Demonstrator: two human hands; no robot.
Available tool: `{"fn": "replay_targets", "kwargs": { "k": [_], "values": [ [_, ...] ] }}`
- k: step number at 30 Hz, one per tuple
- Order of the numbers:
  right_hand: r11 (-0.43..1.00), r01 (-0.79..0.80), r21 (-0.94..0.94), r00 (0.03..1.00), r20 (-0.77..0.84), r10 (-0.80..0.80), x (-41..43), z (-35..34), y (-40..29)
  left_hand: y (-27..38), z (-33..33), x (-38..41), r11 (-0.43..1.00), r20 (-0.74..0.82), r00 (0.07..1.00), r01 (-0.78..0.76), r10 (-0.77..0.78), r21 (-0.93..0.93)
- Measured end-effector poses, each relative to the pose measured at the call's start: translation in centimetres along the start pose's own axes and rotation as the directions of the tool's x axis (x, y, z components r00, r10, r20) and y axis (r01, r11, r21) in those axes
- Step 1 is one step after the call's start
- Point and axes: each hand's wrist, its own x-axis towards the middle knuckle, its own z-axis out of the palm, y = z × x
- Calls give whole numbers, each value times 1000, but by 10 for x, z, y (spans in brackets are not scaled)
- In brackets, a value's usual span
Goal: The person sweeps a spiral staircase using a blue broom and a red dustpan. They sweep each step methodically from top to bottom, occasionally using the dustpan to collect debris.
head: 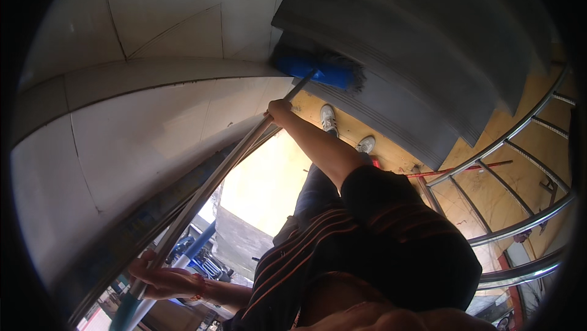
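Observation:
Both my hands are on the long metal handle (218,177) of a floor brush. At its far end, the blue brush head (332,74) with dark grey bristles rests on a grey stair step, close to the tiled wall. My right hand (279,112) grips the upper part of the handle, a little short of the head. Lower down at the left, my left hand (165,280) is wrapped around the handle near its teal end (126,310), with a red bracelet on the wrist. The handle runs slantwise along the wall.
Grey stairs (394,102) rise ahead of my shoes (328,118). A pale tiled wall (151,129) bounds the left. A curved stainless steel railing (497,145) stands right, beside a red stick (458,169). A blue-and-white pole (197,244) shows at lower left.

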Motion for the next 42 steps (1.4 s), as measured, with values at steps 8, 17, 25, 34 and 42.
{"fn": "replay_targets", "kwargs": {
  "k": [8,17,25,34,42],
  "values": [
    [893,167,417,975,-201,-89,-142,-123,-4,22,2,-13,948,175,981,-27,86,-316],
    [432,268,861,963,-245,-109,-170,-179,4,33,46,-27,738,372,928,240,16,-631],
    [546,99,832,988,-145,43,-129,-58,-23,24,54,35,809,289,949,72,124,-584],
    [918,396,8,916,63,-396,-13,54,-62,39,72,37,939,-5,975,-217,224,-265],
    [-331,388,-860,731,506,-458,-9,51,-23,-26,31,13,981,-195,980,-71,35,-183]
  ]
}}
